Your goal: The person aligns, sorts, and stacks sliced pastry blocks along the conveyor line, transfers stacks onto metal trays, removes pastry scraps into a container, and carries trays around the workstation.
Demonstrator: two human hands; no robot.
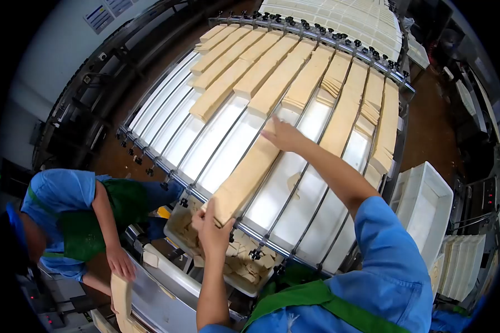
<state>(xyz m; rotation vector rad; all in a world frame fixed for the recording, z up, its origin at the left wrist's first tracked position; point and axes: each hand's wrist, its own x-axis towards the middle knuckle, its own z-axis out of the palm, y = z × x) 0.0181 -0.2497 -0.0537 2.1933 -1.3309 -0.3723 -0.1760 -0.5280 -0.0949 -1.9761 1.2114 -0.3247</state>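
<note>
A long row of pale yellow tofu slices (244,175) lies in one lane of the white slatted table. My left hand (208,228) holds its near end, fingers closed around the edge by the front rail. At the far end, my right hand (282,135) is closed over the slices, thumb and fingers pressing against them. Just beyond it another tofu row (281,75) sits in a lane. Several more rows fill the upper part of the table, and some slices at their near ends lean or fan out. A small broken scrap (293,180) rests on the white surface.
Metal dividers separate the table's lanes, and a front rail (275,248) carries black knobs. Below is a bin (175,230) of tofu scraps. At lower left, a co-worker's hand (120,262) holds another tofu row (121,294) beside a metal machine. A white crate (447,191) stands at right.
</note>
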